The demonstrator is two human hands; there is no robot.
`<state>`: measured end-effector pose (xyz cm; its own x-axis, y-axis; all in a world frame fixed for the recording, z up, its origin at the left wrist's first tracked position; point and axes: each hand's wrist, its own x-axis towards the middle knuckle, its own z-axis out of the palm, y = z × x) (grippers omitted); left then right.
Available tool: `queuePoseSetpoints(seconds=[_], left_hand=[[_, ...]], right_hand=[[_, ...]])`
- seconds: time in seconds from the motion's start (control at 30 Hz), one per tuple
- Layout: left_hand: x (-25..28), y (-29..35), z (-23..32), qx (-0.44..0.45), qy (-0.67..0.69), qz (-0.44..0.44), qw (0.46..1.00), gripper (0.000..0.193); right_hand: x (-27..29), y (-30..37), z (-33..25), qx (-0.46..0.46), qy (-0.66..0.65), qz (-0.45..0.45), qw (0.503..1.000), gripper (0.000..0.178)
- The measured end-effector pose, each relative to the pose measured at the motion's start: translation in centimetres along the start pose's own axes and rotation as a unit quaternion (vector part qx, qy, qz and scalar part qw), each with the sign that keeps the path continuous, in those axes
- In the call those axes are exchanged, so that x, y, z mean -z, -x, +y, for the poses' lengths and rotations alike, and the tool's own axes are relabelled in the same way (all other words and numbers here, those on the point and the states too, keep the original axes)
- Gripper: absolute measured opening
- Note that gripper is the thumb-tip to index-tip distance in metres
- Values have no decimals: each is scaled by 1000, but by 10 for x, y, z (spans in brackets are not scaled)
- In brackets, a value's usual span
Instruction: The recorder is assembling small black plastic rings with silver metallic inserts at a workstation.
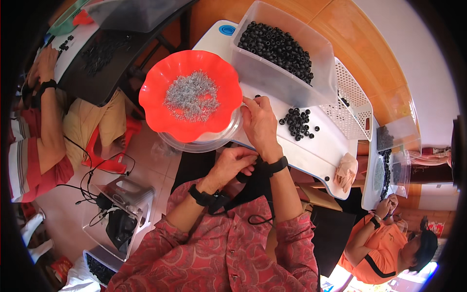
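Observation:
A red wavy-edged dish (pixel 154 100) holds a heap of small grey metallic pieces (pixel 193 95) and rests over a clear round container (pixel 187 145). Close to the dish's right rim is my right hand (pixel 260 124), its fingers curled together; whatever they pinch is hidden. My left hand (pixel 231 166) is lower, in front of my body, with thumb and fingers pressed together. Anything between those fingertips is too small to name. Right of my right hand, a loose pile of small black ring-like parts (pixel 296 124) lies on the white table (pixel 272 104).
Behind the pile stands a translucent bin (pixel 277 73) of black parts, beside a white perforated basket (pixel 352 97). A crumpled beige cloth (pixel 345 173) lies at the table's right end. People work at left and right. A clear bin (pixel 138 199) with cables sits on the floor.

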<state>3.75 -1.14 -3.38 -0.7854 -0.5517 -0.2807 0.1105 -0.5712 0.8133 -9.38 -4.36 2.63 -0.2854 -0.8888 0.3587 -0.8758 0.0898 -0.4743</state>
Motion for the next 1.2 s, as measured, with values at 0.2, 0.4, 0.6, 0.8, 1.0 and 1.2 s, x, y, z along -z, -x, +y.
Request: queuePoseSetpoints(seconds=[0.2,0.4,0.6,0.8,1.0,1.2], left_hand=[[1,0,1,3,1,16,1000,25],[3,-3,-7,-4,17,43,999,25],[0,2,2,14,-3,46,999,23],[4,9,10,-28,43,3,999,26],[-1,6,9,-60,237,-58,968,32],[-15,0,10,-73,267,-72,958,31]], right_hand=[[-6,-3,7,-16,-38,15,999,17],[-12,-3,2,-2,3,33,999,10],[-13,-1,8,57,22,64,996,7],[25,24,12,-180,-257,-16,949,14],[52,76,21,-242,-418,-3,876,18],[58,106,14,-226,-461,40,857,14]])
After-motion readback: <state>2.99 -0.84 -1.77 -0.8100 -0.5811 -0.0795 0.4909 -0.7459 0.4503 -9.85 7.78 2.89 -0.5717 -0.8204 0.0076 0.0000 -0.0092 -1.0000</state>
